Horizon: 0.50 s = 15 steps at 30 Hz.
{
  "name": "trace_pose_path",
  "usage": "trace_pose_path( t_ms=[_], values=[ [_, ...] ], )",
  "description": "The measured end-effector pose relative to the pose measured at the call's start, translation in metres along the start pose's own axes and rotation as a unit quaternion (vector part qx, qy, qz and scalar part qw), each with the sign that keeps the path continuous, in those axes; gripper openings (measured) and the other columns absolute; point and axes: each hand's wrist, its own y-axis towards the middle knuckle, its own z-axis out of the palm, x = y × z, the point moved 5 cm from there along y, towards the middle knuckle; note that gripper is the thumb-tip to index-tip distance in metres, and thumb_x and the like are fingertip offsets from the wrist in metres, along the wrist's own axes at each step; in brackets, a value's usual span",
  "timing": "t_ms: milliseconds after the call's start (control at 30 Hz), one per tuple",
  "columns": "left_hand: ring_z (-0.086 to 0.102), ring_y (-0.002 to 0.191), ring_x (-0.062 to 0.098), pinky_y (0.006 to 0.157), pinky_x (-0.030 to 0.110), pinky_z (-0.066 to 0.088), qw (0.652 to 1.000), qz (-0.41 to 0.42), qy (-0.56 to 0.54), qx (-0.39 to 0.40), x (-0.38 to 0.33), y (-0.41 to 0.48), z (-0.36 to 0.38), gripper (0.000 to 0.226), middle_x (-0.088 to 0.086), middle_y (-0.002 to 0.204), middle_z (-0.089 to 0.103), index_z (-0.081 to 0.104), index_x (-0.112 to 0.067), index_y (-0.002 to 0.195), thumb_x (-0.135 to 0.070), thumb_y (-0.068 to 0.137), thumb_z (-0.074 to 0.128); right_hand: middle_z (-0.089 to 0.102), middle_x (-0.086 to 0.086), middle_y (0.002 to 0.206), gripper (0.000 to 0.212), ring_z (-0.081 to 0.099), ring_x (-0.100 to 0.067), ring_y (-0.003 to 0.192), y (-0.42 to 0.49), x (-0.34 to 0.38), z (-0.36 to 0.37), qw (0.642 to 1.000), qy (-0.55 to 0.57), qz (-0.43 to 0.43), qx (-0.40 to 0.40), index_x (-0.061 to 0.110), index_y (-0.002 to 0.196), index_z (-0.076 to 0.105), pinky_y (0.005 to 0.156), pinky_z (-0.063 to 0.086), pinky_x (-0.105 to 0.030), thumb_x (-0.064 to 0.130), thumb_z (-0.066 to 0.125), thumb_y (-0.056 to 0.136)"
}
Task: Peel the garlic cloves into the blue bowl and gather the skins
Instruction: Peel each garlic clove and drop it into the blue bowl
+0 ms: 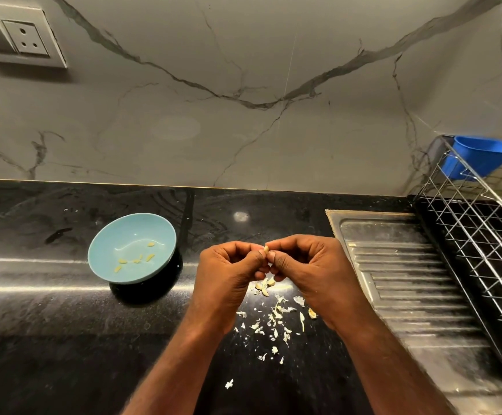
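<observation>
1. Pinching one garlic clove point(266, 251) between them, the left hand point(228, 265) and the right hand point(306, 265) meet above the black counter point(64, 324). They are just to the right of the blue bowl point(130, 229). The thumb and forefinger of each hand are clamped on the clove, and the other fingers are curled in.
2. The clove is small and looks light and firm. It should take a hard pinch without damage, though once bare it will probably be slightly tacky and apt to slip.
3. Its skin is thin, dry and papery and likely to tear off in flakes, not in one piece. The best hold is at a tip or the root end, where an edge lifts and a nail can catch it.
4. A few peeled cloves point(136, 260) already lie in the bowl, so dropping this one in needs only a short reach to the left.
5. A small cluster of cloves point(264, 287) waits on the counter directly below the hands.
6. Loose skins point(276, 319) are scattered nearer the person, between the forearms. They weigh almost nothing and would scatter at a breath. Sweeping them together with the side of a flat hand should work better than picking them up singly.
7. The steel draining board point(399, 280) lies just right of the skins.
</observation>
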Motion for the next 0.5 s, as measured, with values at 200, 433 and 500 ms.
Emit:
trace_pose_path(
  t_ms=[200, 433, 500],
  values=[
    [0.064, 0.061, 0.017, 0.061, 0.025, 0.053, 0.999, 0.014, 0.023, 0.018, -0.0024, -0.0001, -0.0006, 0.005, 0.01, 0.069, 0.071, 0.072, -0.002, 0.081, -0.006, 0.084, 0.071, 0.076, 0.001, 0.079, 0.013, 0.072, -0.013, 0.068, -0.0009, 0.0017, -0.0001, 1.0, 0.01, 0.004, 0.003, 0.019, 0.09, 0.074, 0.063, 0.058, -0.024, 0.006, 0.071, 0.087],
    [0.064, 0.069, 0.023, 0.065, 0.026, 0.055, 0.998, -0.009, -0.012, 0.067, -0.0026, 0.001, -0.0023, 0.017, 0.015, 0.077, 0.072, 0.077, -0.006, 0.083, -0.021, 0.076, 0.074, 0.076, 0.004, 0.079, 0.014, 0.071, -0.01, 0.069, -0.0019, 0.003, -0.0031, 1.0, 0.008, 0.005, 0.003, 0.019, 0.092, 0.074, 0.063, 0.057, -0.021, 0.007, 0.07, 0.088],
    [0.065, 0.069, 0.023, 0.065, 0.027, 0.055, 0.998, -0.01, -0.005, 0.067, -0.0021, 0.0014, -0.003, 0.019, 0.016, 0.078, 0.072, 0.076, -0.004, 0.085, -0.021, 0.076, 0.074, 0.076, 0.004, 0.079, 0.013, 0.071, -0.009, 0.069, -0.0026, 0.0024, -0.0028, 1.0, 0.0, 0.004, 0.003, 0.018, 0.094, 0.074, 0.063, 0.056, -0.021, 0.008, 0.07, 0.088]
  ],
)
